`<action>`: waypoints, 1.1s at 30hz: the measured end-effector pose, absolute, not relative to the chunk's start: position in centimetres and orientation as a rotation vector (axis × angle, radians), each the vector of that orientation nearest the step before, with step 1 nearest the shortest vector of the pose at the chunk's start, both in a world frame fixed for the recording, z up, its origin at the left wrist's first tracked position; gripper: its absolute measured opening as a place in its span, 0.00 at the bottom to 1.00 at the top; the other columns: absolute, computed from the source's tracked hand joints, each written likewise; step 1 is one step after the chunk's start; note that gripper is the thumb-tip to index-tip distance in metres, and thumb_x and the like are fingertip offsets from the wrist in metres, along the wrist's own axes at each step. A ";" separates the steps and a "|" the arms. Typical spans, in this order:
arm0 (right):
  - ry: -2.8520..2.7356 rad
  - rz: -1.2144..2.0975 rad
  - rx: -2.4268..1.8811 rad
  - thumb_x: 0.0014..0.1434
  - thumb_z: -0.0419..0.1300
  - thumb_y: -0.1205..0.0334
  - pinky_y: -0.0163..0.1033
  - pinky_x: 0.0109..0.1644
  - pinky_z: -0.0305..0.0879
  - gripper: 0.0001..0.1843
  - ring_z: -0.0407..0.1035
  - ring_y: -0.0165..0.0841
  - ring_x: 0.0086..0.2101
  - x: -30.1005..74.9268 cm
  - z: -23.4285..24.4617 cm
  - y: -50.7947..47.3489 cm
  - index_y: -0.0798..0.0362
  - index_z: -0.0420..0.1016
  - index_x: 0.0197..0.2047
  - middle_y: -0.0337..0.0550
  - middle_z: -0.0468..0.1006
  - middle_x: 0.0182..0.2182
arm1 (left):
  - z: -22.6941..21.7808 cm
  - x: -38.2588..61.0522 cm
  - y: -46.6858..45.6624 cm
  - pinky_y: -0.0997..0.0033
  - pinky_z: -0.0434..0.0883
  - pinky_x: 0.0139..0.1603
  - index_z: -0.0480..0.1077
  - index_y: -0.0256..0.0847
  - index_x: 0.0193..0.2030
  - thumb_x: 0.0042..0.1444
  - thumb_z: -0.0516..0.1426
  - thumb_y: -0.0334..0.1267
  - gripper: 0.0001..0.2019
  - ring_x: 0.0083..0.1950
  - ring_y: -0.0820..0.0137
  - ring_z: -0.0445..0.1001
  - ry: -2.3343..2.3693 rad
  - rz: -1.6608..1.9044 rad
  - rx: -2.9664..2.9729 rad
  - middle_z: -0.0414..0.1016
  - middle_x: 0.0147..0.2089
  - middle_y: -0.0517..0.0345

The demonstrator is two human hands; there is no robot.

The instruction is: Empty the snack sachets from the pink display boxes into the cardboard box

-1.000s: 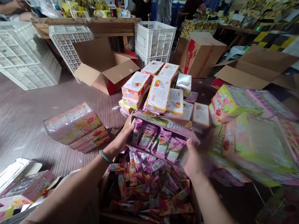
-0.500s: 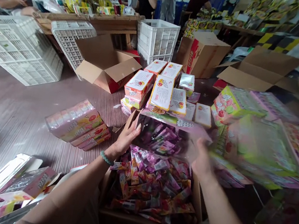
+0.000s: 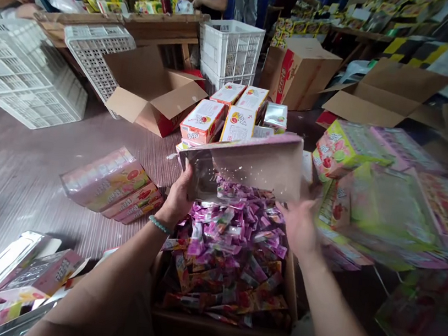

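An open display box (image 3: 258, 164), tipped toward me, shows its pale, nearly bare inside. My left hand (image 3: 181, 192), with a green bead bracelet on the wrist, is closed on the box's left end. My right hand (image 3: 301, 226) is at the box's lower right corner with its fingers stretched out; whether it touches the box I cannot tell. Small wrapped sachets (image 3: 236, 228), purple on top and orange-red in front, are heaped beneath it in a cardboard carton (image 3: 222, 326) between my legs.
Stacked printed boxes (image 3: 241, 120) stand ahead. More packs (image 3: 393, 208) lie to the right, with pink fruit-print boxes (image 3: 113, 183) on the left and opened packaging (image 3: 21, 273) nearer. Open cartons (image 3: 155, 91), white crates (image 3: 229, 52) and people at tables are farther back.
The box has tipped over, and its purple sachets have dropped out onto the heap in the carton. My right hand has moved down from the box's side to its lower corner, fingers opened.
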State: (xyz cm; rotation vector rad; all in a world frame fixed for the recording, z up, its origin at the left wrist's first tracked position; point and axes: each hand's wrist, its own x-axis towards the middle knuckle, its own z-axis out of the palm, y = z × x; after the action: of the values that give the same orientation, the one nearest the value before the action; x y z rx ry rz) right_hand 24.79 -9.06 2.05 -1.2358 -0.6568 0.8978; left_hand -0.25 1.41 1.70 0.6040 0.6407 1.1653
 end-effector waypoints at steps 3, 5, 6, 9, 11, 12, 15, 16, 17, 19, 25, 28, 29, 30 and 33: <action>-0.712 0.917 -1.274 0.46 0.64 0.17 0.64 0.74 0.55 0.55 0.58 0.50 0.72 25.3 0.8 -9.0 0.35 0.67 0.71 0.47 0.67 0.72 | 2.7 0.4 1.7 0.47 0.65 0.76 0.71 0.36 0.67 0.75 0.51 0.53 0.26 0.73 0.50 0.68 0.645 1.188 0.491 0.79 0.64 0.45; -0.861 0.882 -1.370 0.55 0.60 0.19 0.65 0.75 0.51 0.54 0.55 0.50 0.74 24.6 0.3 -9.4 0.34 0.57 0.77 0.47 0.62 0.75 | 3.3 0.3 1.8 0.48 0.66 0.75 0.70 0.37 0.69 0.76 0.47 0.53 0.27 0.72 0.53 0.70 0.640 1.222 0.457 0.77 0.66 0.44; -1.001 0.819 -1.444 0.58 0.60 0.22 0.66 0.76 0.47 0.53 0.52 0.50 0.75 23.8 0.0 -9.9 0.34 0.55 0.78 0.46 0.58 0.77 | 3.6 0.0 2.0 0.48 0.66 0.75 0.70 0.39 0.69 0.76 0.47 0.54 0.27 0.72 0.53 0.70 0.644 1.251 0.441 0.76 0.67 0.44; -1.649 0.507 -1.664 0.60 0.66 0.31 0.70 0.79 0.33 0.49 0.39 0.56 0.77 19.6 -1.8 -12.0 0.35 0.56 0.78 0.42 0.43 0.81 | 4.3 -1.9 2.5 0.41 0.68 0.72 0.71 0.45 0.69 0.73 0.49 0.60 0.29 0.70 0.49 0.71 0.682 1.331 0.385 0.75 0.68 0.47; -2.134 0.395 -1.741 0.59 0.71 0.37 0.77 0.76 0.28 0.50 0.34 0.63 0.77 16.7 -3.9 -13.1 0.34 0.56 0.78 0.41 0.37 0.81 | 4.6 -3.6 2.9 0.35 0.69 0.70 0.72 0.48 0.68 0.71 0.48 0.64 0.30 0.68 0.47 0.73 0.734 1.356 0.315 0.76 0.66 0.47; -2.328 0.375 -1.767 0.59 0.72 0.40 0.80 0.75 0.27 0.51 0.32 0.65 0.77 15.7 -5.2 -13.4 0.33 0.54 0.79 0.42 0.36 0.81 | 4.7 -4.5 3.1 0.32 0.69 0.69 0.72 0.49 0.67 0.71 0.47 0.64 0.30 0.67 0.47 0.73 0.752 1.365 0.281 0.77 0.65 0.48; -2.518 0.339 -1.959 0.63 0.71 0.47 0.83 0.73 0.26 0.47 0.27 0.64 0.77 15.3 -8.4 -12.1 0.33 0.54 0.79 0.42 0.38 0.81 | 5.0 -6.5 3.3 0.30 0.70 0.66 0.73 0.52 0.65 0.72 0.45 0.64 0.29 0.64 0.48 0.76 0.763 1.386 0.205 0.78 0.63 0.49; -2.494 0.351 -2.051 0.65 0.69 0.47 0.83 0.73 0.26 0.44 0.26 0.64 0.77 16.0 -9.1 -11.0 0.35 0.56 0.78 0.43 0.37 0.81 | 5.1 -7.0 3.2 0.31 0.72 0.65 0.74 0.52 0.65 0.72 0.45 0.64 0.29 0.63 0.49 0.77 0.756 1.388 0.192 0.79 0.62 0.49; -2.452 0.374 -2.139 0.67 0.67 0.46 0.83 0.73 0.26 0.41 0.25 0.63 0.77 16.8 -9.6 -9.8 0.36 0.59 0.78 0.43 0.37 0.81 | 5.3 -7.4 3.1 0.32 0.73 0.64 0.74 0.52 0.65 0.71 0.46 0.65 0.29 0.62 0.49 0.78 0.750 1.390 0.181 0.79 0.61 0.49; -2.352 0.438 -2.299 0.69 0.63 0.44 0.83 0.73 0.28 0.36 0.23 0.63 0.77 18.6 -10.1 -7.1 0.39 0.64 0.76 0.44 0.35 0.81 | 5.8 -8.2 2.8 0.36 0.76 0.61 0.74 0.52 0.65 0.71 0.47 0.64 0.28 0.59 0.50 0.79 0.759 1.407 0.157 0.81 0.59 0.49; -2.188 0.484 -2.491 0.70 0.61 0.45 0.84 0.70 0.42 0.33 0.26 0.62 0.77 21.0 -12.3 -1.5 0.38 0.64 0.75 0.45 0.37 0.81 | 7.2 -10.3 1.9 0.33 0.78 0.57 0.76 0.52 0.61 0.72 0.50 0.57 0.21 0.57 0.47 0.79 0.838 1.463 0.105 0.81 0.57 0.49; -2.140 0.461 -2.530 0.70 0.61 0.49 0.85 0.69 0.44 0.35 0.25 0.62 0.77 21.6 -13.9 -0.3 0.40 0.61 0.77 0.47 0.36 0.81 | 7.0 -10.5 2.0 0.25 0.76 0.57 0.75 0.51 0.62 0.73 0.49 0.56 0.22 0.59 0.45 0.78 0.905 1.457 0.094 0.80 0.57 0.48; -2.134 0.463 -2.541 0.70 0.60 0.50 0.85 0.69 0.44 0.35 0.24 0.62 0.77 21.7 -14.3 0.0 0.42 0.62 0.77 0.48 0.35 0.81 | 6.8 -10.5 2.1 0.26 0.76 0.57 0.75 0.51 0.62 0.73 0.48 0.58 0.23 0.59 0.45 0.78 0.919 1.445 0.077 0.80 0.56 0.47; -2.137 0.468 -2.551 0.70 0.60 0.52 0.84 0.70 0.44 0.34 0.23 0.63 0.77 21.9 -14.4 0.3 0.45 0.64 0.76 0.48 0.34 0.81 | 6.5 -10.3 2.2 0.28 0.77 0.57 0.75 0.51 0.62 0.73 0.48 0.60 0.24 0.59 0.45 0.78 0.922 1.428 0.054 0.80 0.55 0.47; -2.152 0.565 -2.587 0.70 0.58 0.47 0.83 0.71 0.43 0.33 0.19 0.63 0.77 22.2 -13.6 1.4 0.53 0.69 0.73 0.49 0.31 0.81 | 5.7 -9.7 2.4 0.33 0.79 0.56 0.74 0.49 0.62 0.70 0.46 0.66 0.30 0.56 0.47 0.78 0.886 1.374 -0.004 0.80 0.52 0.45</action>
State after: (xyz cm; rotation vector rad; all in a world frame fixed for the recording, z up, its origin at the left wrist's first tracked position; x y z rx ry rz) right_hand 22.16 1.38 -13.57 -2.5865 -2.1515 0.5648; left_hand -9.69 2.43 5.68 -0.0040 0.8857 1.3743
